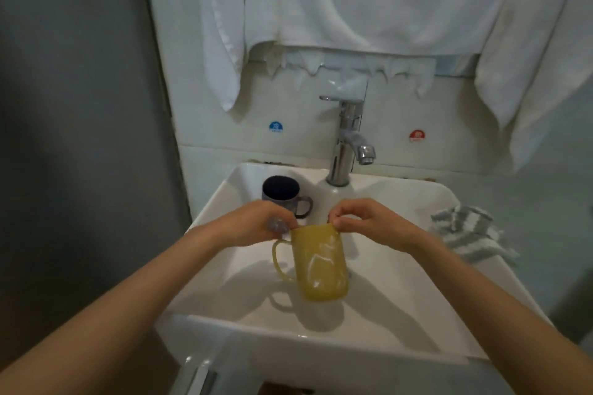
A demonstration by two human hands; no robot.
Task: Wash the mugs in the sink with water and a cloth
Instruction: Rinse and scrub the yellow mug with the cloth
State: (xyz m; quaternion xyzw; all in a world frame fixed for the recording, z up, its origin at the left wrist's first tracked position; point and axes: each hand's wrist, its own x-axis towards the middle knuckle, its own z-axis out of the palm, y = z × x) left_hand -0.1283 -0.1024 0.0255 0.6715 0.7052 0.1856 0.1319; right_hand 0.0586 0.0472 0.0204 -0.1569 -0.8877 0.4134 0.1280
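Sink | yellow mug pinched at rim | dark mug back-left

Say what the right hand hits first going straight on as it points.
The right hand pinches the yellow mug at its rim; beyond that, probably the left hand, though depth is unclear.

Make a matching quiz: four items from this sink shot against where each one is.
Items: 1 yellow mug; 2 dark mug; 3 striped cloth; 4 tap.
Places: A right edge of the sink; B back left corner; C pinched at the rim by left hand and right hand; D back centre.
Pairs: 1-C, 2-B, 3-A, 4-D.
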